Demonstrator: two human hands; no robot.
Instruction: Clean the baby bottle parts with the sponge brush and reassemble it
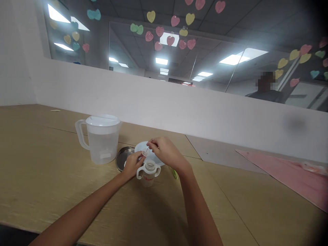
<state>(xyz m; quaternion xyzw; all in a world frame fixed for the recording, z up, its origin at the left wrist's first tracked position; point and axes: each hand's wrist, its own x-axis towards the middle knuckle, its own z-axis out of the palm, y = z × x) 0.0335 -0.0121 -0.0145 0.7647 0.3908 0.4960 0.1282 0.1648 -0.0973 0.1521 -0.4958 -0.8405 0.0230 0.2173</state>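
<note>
Pinching a thin stem (147, 150), the right hand (166, 152) meets the left hand (132, 165), whose fingertips close narrowly on a small clear disc (145, 153) at the stem's end. Just below them stands a two-handled cup (148, 177) on the surface (51, 191), its clear body marked with red lettering, its white-rimmed top open. A green object (174, 174), mostly hidden, lies beside the right wrist. Behind the hands sit a white plate (140, 146) and, just left of it, a steel lid (123, 159). Further left stands a plastic pitcher (101, 145) with a white lid, holding clear liquid. A pink sheet (287, 176) lies off to the right. Beyond rises a white partition (153, 102), topped by glass panes (205, 44) stuck with paper hearts (170, 41), and a dark-clad person (265, 92) shows through the glass.
</note>
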